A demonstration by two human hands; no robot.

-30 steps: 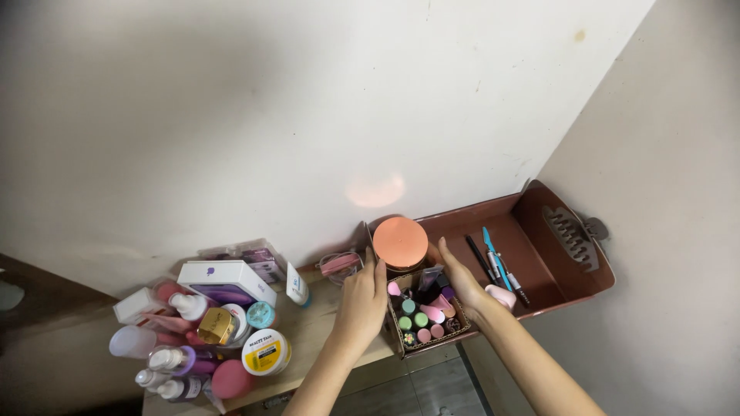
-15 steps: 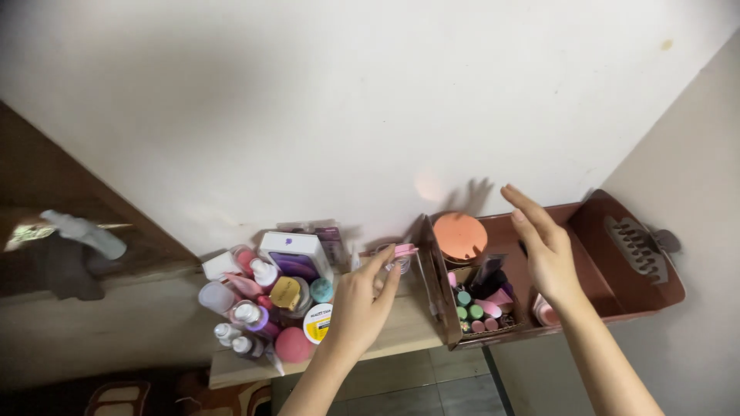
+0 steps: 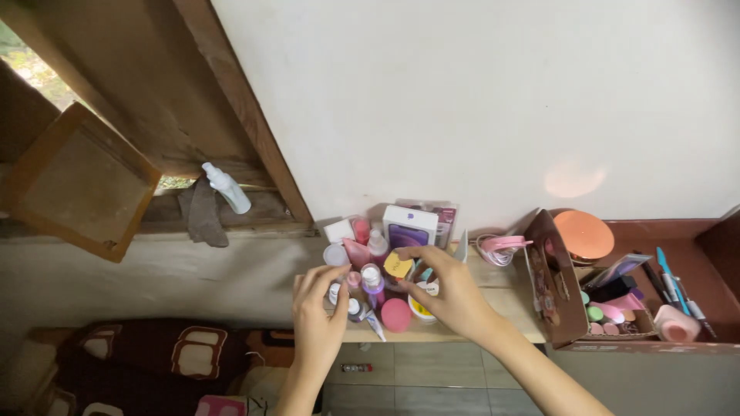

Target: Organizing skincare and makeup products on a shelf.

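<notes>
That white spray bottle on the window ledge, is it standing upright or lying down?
Lying down: the white spray bottle rests tilted on its side on the wooden ledge, beside a grey cloth.

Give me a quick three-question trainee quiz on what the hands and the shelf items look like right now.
1. True or false: the right hand is inside the brown organizer box.
2. Which hand is nearer the pink round sponge: left hand or right?
3. Multiple choice: the white spray bottle lies A) in the organizer, B) on the wooden window ledge, C) on the floor.

Key: 1 false, it is over the bottle cluster; 2 right; 3 B.
</notes>
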